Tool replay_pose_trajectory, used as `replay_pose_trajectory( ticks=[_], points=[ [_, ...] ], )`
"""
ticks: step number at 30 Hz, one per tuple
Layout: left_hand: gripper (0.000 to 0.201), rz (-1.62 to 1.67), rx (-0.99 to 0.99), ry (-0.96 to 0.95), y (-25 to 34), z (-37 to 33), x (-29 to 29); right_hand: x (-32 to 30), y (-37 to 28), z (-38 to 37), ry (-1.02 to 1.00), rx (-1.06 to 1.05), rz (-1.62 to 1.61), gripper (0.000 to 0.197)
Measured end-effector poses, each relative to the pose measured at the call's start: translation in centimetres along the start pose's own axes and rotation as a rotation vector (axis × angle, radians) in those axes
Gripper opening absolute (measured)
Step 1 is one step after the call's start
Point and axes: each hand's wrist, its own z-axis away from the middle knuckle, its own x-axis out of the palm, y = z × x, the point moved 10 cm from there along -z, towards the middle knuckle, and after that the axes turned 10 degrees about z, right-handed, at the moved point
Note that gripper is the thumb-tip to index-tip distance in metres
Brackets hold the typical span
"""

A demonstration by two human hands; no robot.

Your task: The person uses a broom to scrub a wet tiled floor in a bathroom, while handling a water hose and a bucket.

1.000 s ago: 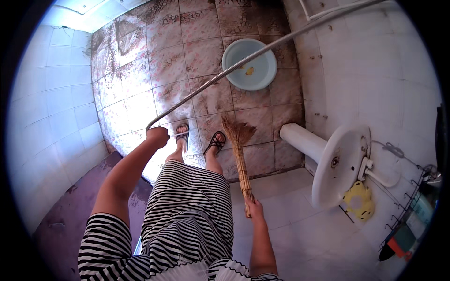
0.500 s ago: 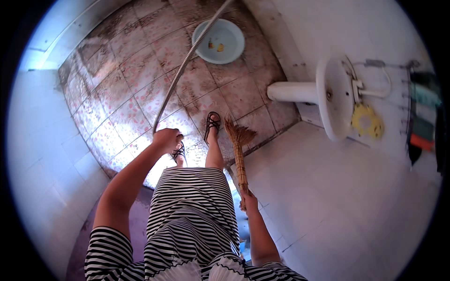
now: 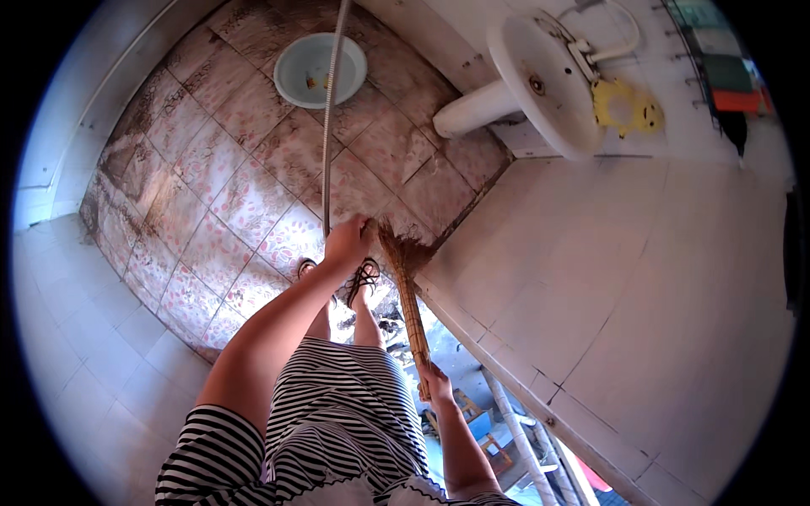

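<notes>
My left hand (image 3: 346,241) is closed around the end of a ribbed metal shower hose (image 3: 329,126), which runs up out of the top of the view. Whatever sticks out of the far side of this fist is too small to make out. A short straw broom (image 3: 409,308) is in my right hand (image 3: 436,384), gripped near the end of its handle. The broom's bristles point away from me, by the foot of the white wall, and my left hand is just left of them. The floor tiles (image 3: 245,198) have pink spots and brown dirt.
A pale blue basin (image 3: 291,67) with small yellow-orange marks inside stands at the far side. To the right are a white pedestal sink (image 3: 502,59), a yellow cloth-like item (image 3: 624,108) and a hanging rack (image 3: 692,59). Poles and clutter (image 3: 510,422) show beyond the threshold behind me.
My left hand has moved right with the hose, close to the broom's bristles. The view has turned, and basin and sink appear further left. Poles and clutter have come into sight.
</notes>
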Motion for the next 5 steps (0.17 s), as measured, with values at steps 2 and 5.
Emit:
replay_pose_trajectory(
  ticks=[2, 5],
  points=[
    [0.035, 0.201, -0.122, -0.036, -0.4, -0.8, 1.3, -0.3, 1.5, -0.1, 0.015, 0.027, -0.018, 0.032],
    [0.039, 0.044, -0.053, -0.016, -0.6, -2.4, 2.8, -0.1, 3.0, -0.5, -0.032, 0.027, -0.083, 0.032]
  ],
)
